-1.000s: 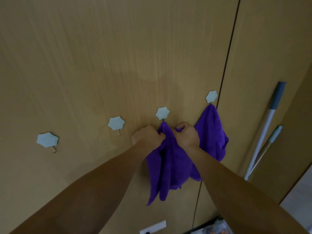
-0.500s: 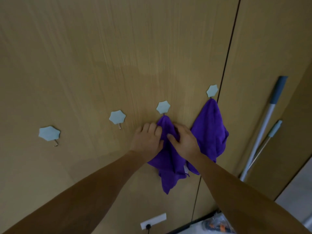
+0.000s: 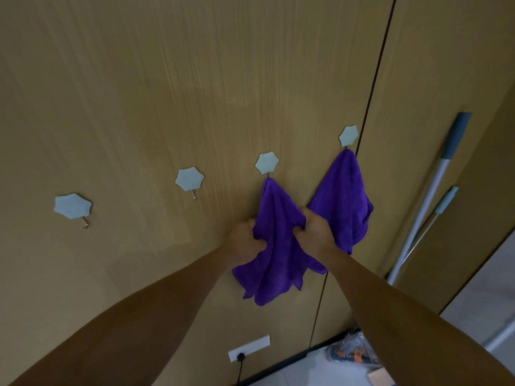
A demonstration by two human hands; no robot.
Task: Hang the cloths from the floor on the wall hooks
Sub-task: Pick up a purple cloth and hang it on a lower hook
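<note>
Hands grip one purple cloth (image 3: 276, 240) from both sides: the left hand (image 3: 245, 242) is closed on its left edge and the right hand (image 3: 313, 231) is closed on its right edge, with a bunch of cloth squeezed in each fist. The top corner of this cloth sits on a hook (image 3: 267, 162) with a pale blue star-shaped top, and the rest hangs down between the two hands, ending in floppy points below them. Both bare arms reach up to it from the bottom of the view. Just to the right hangs a second purple cloth (image 3: 345, 196) on its own hook (image 3: 348, 135), and nobody is touching that one (its lower part is hidden behind the right hand). To the left there are two more blue hooks, one near (image 3: 189, 179) and one farther off (image 3: 73, 206), and both have nothing on them. All four hooks are stuck in a row on a brown wooden wall (image 3: 167, 79), which has a thin dark line running down it right beside the last hook. Two long poles (image 3: 434, 185) lean against the wall on the far right. Low on the wall is a white socket (image 3: 249, 351) with a black plug in it.
</note>
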